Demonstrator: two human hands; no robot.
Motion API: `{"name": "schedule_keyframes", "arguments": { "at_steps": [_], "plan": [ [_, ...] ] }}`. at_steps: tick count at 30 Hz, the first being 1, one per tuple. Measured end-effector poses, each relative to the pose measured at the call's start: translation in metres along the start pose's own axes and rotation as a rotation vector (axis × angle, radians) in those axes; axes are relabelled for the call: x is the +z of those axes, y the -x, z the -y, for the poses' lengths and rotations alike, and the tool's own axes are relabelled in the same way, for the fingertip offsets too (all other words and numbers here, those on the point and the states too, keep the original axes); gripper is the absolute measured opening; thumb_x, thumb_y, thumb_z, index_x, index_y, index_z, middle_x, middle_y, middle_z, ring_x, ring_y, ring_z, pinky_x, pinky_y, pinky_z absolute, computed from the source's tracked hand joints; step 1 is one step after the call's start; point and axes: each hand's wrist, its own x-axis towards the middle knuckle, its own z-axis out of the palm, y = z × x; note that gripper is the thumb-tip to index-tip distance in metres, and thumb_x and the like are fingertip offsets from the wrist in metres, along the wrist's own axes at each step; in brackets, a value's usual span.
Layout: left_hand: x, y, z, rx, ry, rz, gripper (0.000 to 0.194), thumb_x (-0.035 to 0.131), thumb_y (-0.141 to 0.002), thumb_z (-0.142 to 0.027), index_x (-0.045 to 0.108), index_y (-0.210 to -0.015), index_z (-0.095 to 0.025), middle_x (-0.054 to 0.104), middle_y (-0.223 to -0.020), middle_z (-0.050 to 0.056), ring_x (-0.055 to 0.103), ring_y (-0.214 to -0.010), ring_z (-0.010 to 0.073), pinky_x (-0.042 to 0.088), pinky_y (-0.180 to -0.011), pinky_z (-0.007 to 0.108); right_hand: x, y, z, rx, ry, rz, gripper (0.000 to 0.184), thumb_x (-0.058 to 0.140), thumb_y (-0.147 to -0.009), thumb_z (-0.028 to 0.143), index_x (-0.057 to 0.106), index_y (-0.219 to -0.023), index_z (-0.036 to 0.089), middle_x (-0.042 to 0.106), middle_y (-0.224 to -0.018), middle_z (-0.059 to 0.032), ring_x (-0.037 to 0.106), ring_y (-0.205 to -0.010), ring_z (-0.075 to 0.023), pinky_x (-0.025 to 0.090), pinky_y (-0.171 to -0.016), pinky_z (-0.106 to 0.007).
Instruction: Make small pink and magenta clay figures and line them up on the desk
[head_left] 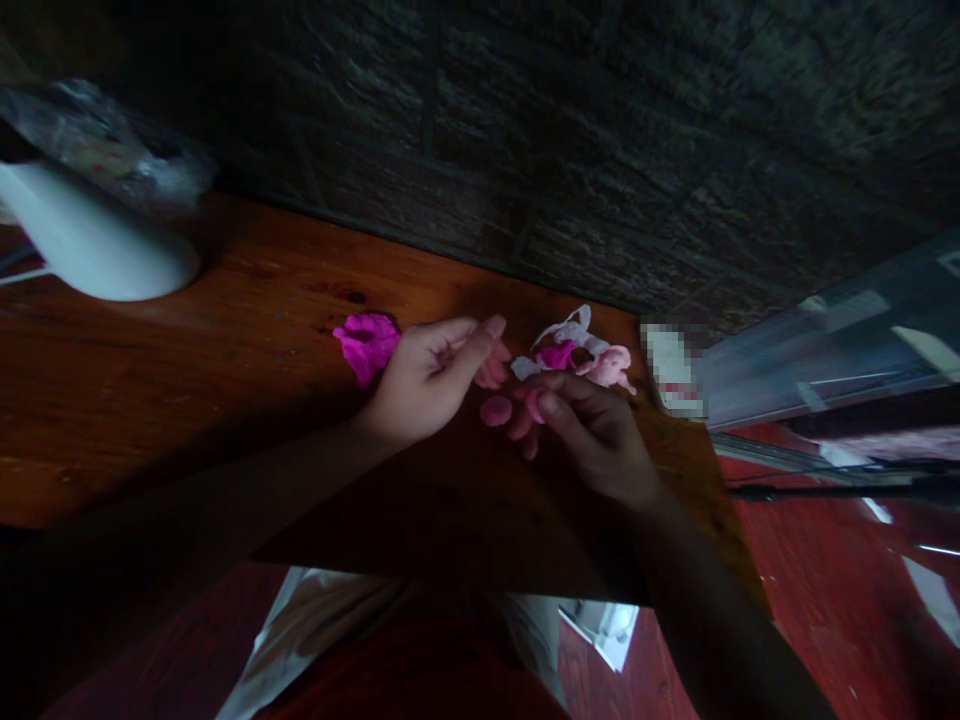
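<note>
The right hand (596, 430) pinches a small pink clay-like piece (535, 404) between thumb and fingers, over the middle of the wooden table (255, 330). A round pink disc (496, 410) shows just left of those fingertips; I cannot tell whether it lies on the tabletop or is held. The left hand (431, 380) is just left of the disc and slightly farther off, its thumb and forefinger drawn together at the tips, with the other fingers curled beneath; whether anything is between them I cannot tell.

Left of the left hand lies a ragged magenta piece (367, 345). Beyond the right hand, a cluster holds a white crumpled strip (581, 328), a smaller magenta scrap (556, 354) and a pale pink piece (611, 366). A blurred-out white item (670, 365) is to their right, near the table's right end. At the far left stands a white pitcher-like vessel (112, 240), with a clear plastic bag (142, 160) behind it. A dark stone-patterned wall (480, 130) borders the far edge.
</note>
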Motion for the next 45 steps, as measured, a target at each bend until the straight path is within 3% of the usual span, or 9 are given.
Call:
{"name": "schedule_keyframes", "arguments": {
  "at_steps": [3, 8, 13, 16, 23, 30, 38, 41, 45],
  "plan": [
    [0.0, 0.0, -0.001, 0.002, 0.007, -0.012, 0.043, 0.065, -0.097, -0.052, 0.071, -0.07, -0.018, 0.072, -0.065, 0.003, 0.068, -0.059, 0.0132, 0.055, -0.061, 0.023, -0.001, 0.0, -0.002, 0.047, 0.003, -0.013, 0.029, 0.077, -0.09, 0.047, 0.067, -0.09, 0.02, 0.079, -0.082, -0.0015, 0.066, -0.055, -0.009, 0.054, -0.05, -0.021],
    [0.0, -0.001, 0.0, 0.01, 0.014, -0.031, 0.042, 0.067, -0.097, -0.049, 0.071, -0.069, -0.018, 0.072, -0.064, 0.003, 0.067, -0.059, 0.0131, 0.056, -0.061, 0.023, -0.002, -0.001, -0.003, -0.038, 0.049, -0.012, 0.024, 0.064, -0.101, 0.04, 0.074, -0.114, 0.022, 0.081, -0.096, -0.0034, 0.071, -0.07, -0.0112, 0.063, -0.072, -0.028],
    [-0.001, -0.001, 0.0, 0.026, 0.021, -0.04, 0.04, 0.066, -0.097, -0.047, 0.071, -0.07, -0.018, 0.072, -0.064, 0.003, 0.067, -0.058, 0.0125, 0.056, -0.06, 0.023, -0.003, 0.0, 0.0, -0.05, 0.117, -0.025, 0.018, 0.066, -0.1, 0.037, 0.081, -0.103, 0.027, 0.08, -0.086, 0.0001, 0.067, -0.063, -0.0098, 0.054, -0.052, -0.021],
    [-0.001, -0.001, 0.001, 0.031, 0.01, -0.037, 0.041, 0.066, -0.097, -0.049, 0.071, -0.07, -0.018, 0.072, -0.065, 0.003, 0.067, -0.059, 0.0127, 0.056, -0.061, 0.023, -0.006, -0.001, -0.001, -0.094, 0.159, -0.132, 0.015, 0.08, -0.09, 0.035, 0.082, -0.105, 0.032, 0.082, -0.094, 0.0007, 0.074, -0.083, -0.0146, 0.063, -0.073, -0.028],
    [-0.001, -0.001, 0.003, 0.04, 0.024, -0.042, 0.039, 0.067, -0.097, -0.047, 0.071, -0.071, -0.018, 0.072, -0.065, 0.003, 0.067, -0.059, 0.0123, 0.056, -0.061, 0.023, -0.008, -0.004, -0.002, -0.02, -0.124, -0.071, 0.021, 0.079, -0.091, 0.036, 0.08, -0.112, 0.034, 0.082, -0.105, 0.0003, 0.076, -0.079, -0.0116, 0.066, -0.076, -0.028],
    [-0.001, -0.001, 0.002, 0.008, 0.006, -0.042, 0.039, 0.067, -0.096, -0.047, 0.071, -0.07, -0.019, 0.073, -0.066, 0.004, 0.068, -0.059, 0.0139, 0.056, -0.061, 0.024, -0.011, -0.005, -0.003, 0.009, -0.118, -0.243, 0.014, 0.088, -0.08, 0.035, 0.079, -0.088, 0.027, 0.078, -0.074, 0.0031, 0.074, -0.065, -0.0138, 0.067, -0.066, -0.029],
    [0.001, 0.002, 0.003, 0.01, -0.006, 0.003, 0.042, 0.065, -0.096, -0.052, 0.07, -0.07, -0.019, 0.075, -0.067, 0.004, 0.07, -0.062, 0.0147, 0.058, -0.063, 0.024, -0.012, -0.005, -0.007, 0.007, -0.111, -0.195, 0.02, 0.085, -0.082, 0.024, 0.08, -0.099, 0.034, 0.083, -0.109, 0.0018, 0.08, -0.099, -0.0188, 0.067, -0.093, -0.041],
    [0.001, 0.003, 0.002, 0.02, -0.008, 0.015, 0.042, 0.065, -0.097, -0.05, 0.07, -0.071, -0.019, 0.074, -0.068, 0.004, 0.07, -0.062, 0.0141, 0.058, -0.063, 0.023, -0.01, -0.005, -0.004, 0.039, -0.163, -0.184, 0.019, 0.085, -0.081, 0.024, 0.081, -0.097, 0.033, 0.083, -0.103, 0.002, 0.08, -0.089, -0.0156, 0.068, -0.084, -0.034],
    [0.002, 0.004, 0.002, 0.015, -0.015, 0.031, 0.042, 0.064, -0.097, -0.049, 0.069, -0.07, -0.018, 0.073, -0.067, 0.004, 0.07, -0.062, 0.0141, 0.057, -0.062, 0.023, -0.011, -0.007, -0.003, 0.029, -0.243, -0.197, 0.013, 0.088, -0.079, 0.026, 0.081, -0.087, 0.033, 0.073, -0.068, 0.0081, 0.066, -0.057, -0.0071, 0.058, -0.056, -0.018]
  ]
}}
